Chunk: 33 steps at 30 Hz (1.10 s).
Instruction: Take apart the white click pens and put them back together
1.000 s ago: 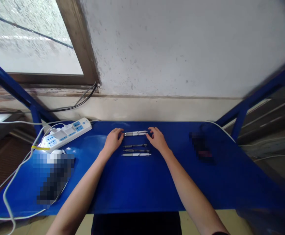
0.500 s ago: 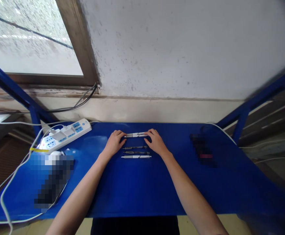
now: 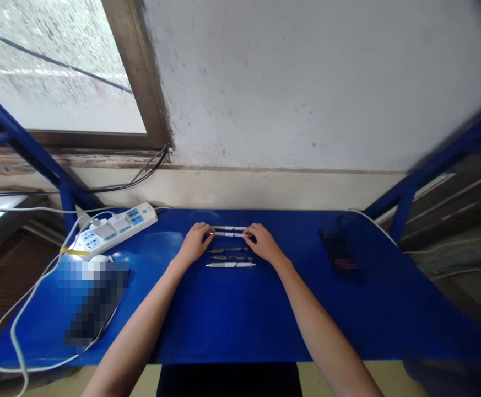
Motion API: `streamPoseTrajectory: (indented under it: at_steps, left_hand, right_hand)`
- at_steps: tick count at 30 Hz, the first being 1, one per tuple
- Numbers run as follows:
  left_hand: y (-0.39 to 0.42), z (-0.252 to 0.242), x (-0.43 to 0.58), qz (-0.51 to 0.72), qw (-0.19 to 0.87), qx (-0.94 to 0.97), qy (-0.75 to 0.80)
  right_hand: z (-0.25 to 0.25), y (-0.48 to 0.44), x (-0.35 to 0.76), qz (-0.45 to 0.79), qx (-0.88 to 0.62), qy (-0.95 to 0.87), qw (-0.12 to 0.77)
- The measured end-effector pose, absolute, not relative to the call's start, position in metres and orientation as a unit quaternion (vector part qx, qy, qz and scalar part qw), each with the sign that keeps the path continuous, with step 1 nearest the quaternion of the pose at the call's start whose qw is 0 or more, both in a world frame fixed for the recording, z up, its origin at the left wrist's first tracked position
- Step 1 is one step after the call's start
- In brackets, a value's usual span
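Note:
Between my hands, two white-and-grey click pens lie sideways, one behind the other. The back pen (image 3: pixel 232 227) is a little apart from the front white pen (image 3: pixel 227 235). My left hand (image 3: pixel 195 243) pinches the left end of that front pen with thumb and fingers. At its right end, the fingers of my right hand (image 3: pixel 262 242) are closed on it. Closer to me lie a dark pen (image 3: pixel 228 250), a second dark pen (image 3: pixel 230 258) and another white pen (image 3: pixel 231 265), all roughly parallel. Fingertips partly hide the ends of the two back pens.
A blue table (image 3: pixel 232 314) carries everything. On its left are a white power strip (image 3: pixel 116 229) with plugs and cables, and a blurred dark object (image 3: pixel 97 306). Another blurred dark object (image 3: pixel 341 256) lies on the right. Blue metal bars (image 3: pixel 409 193) flank the table; behind it is a wall.
The front one of the two back pens has come slightly toward me, and a gap now shows between them. Both hands have stayed at the pen ends. The view has shifted slightly.

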<state>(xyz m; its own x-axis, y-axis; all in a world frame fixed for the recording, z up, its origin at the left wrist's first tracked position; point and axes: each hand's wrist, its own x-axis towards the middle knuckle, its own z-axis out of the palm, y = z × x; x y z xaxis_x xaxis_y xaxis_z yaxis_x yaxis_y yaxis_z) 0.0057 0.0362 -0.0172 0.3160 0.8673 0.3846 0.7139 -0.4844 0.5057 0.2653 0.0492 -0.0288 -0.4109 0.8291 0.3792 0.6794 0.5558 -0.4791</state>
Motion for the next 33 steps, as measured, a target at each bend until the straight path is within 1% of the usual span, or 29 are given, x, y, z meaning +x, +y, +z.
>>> streamPoseTrajectory:
  at_steps: [4,10,16,22,30,33]
  left_hand:
    - [0.038,-0.017,0.005,0.347,0.145,0.783,0.495]
    - [0.038,-0.02,0.006,0.338,0.177,0.777,0.501]
    - [0.039,-0.015,0.0,0.273,0.2,0.817,0.466]
    - [0.037,-0.003,-0.009,0.212,0.275,0.83,0.437]
    - [0.033,0.002,-0.014,0.174,0.337,0.822,0.425]
    - [0.033,0.001,-0.014,0.178,0.338,0.821,0.425]
  right_hand:
    - [-0.026,0.049,0.264,0.158,-0.45,-0.82,0.315]
    - [-0.024,0.049,0.265,0.182,-0.464,-0.805,0.321]
    - [-0.019,0.048,0.268,0.186,-0.435,-0.84,0.264]
    - [-0.012,0.045,0.271,0.267,-0.399,-0.853,0.206]
    - [-0.008,0.042,0.272,0.294,-0.374,-0.859,0.188]
    - [-0.009,0.042,0.273,0.294,-0.379,-0.857,0.19]
